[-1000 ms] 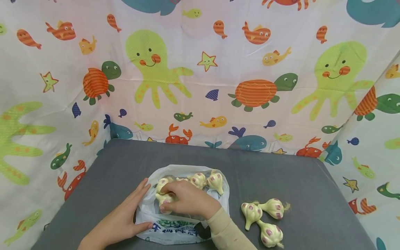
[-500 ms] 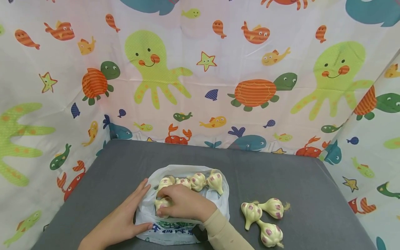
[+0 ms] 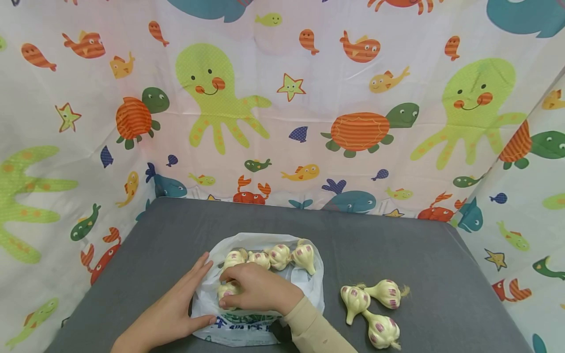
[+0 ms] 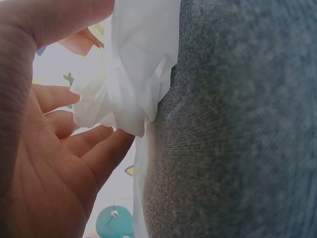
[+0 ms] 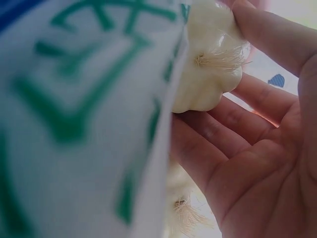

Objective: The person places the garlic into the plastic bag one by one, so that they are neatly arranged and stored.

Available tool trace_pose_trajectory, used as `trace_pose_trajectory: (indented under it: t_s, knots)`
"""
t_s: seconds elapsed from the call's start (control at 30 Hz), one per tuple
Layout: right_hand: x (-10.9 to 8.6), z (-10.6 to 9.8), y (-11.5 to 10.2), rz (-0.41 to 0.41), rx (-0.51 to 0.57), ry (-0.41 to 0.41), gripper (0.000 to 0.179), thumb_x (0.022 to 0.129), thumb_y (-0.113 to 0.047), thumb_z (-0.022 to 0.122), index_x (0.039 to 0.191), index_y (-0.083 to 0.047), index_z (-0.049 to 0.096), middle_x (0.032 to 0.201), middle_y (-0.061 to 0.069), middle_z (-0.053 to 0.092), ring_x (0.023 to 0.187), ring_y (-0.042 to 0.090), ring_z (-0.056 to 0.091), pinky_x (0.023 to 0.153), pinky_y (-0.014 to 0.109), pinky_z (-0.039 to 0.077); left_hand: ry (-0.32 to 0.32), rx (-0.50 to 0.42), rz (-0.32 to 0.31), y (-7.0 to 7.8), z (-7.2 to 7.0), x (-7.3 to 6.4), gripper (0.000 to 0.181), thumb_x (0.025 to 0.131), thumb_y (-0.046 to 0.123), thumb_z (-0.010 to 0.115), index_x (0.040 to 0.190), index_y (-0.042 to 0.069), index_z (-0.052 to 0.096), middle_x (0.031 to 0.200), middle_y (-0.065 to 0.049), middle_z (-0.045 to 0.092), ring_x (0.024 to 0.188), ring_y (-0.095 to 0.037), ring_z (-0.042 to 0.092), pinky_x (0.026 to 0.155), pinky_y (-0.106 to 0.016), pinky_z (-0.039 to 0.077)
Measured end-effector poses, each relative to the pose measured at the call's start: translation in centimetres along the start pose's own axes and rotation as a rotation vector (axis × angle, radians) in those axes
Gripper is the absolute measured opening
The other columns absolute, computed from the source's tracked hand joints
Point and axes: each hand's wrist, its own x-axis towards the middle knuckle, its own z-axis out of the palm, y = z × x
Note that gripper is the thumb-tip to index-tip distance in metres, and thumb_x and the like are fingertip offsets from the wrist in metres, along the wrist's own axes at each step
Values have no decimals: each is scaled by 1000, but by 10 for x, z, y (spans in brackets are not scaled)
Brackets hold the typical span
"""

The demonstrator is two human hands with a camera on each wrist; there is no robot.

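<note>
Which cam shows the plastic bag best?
Head: it frames the plastic bag open, with garlic bulbs inside, though the right hand covers part. Left wrist shows only crumpled white plastic; right wrist, only a blurred printed side.

Sea-creature curtains (image 3: 273, 115) behind and beside a grey table (image 3: 366, 245) form a booth.

Soft, even light fills the head view, while the bag (image 5: 84, 173) blurs in the right wrist view.

before us a dark grey table (image 3: 375, 250), white fabric (image 3: 273, 110) behind it and along both sides, we see printed octopuses (image 3: 205, 73), turtles (image 3: 359, 131), crabs (image 3: 249, 197) and whales (image 3: 353, 201), a faint pink tint across the middle
</note>
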Motion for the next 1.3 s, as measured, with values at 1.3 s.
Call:
trace_pose_trajectory:
  t_s: [1.3]
  knots:
    - [-10,-24,-10,28,12,34,38,104,-37,78,132,-13,75,113,-12,73,93,-1,64,84,16,52,-1,7,5,-3,1,-1,122,86,69,84,177,19,21,183,-6,14,161,-34,33,115,-62,44]
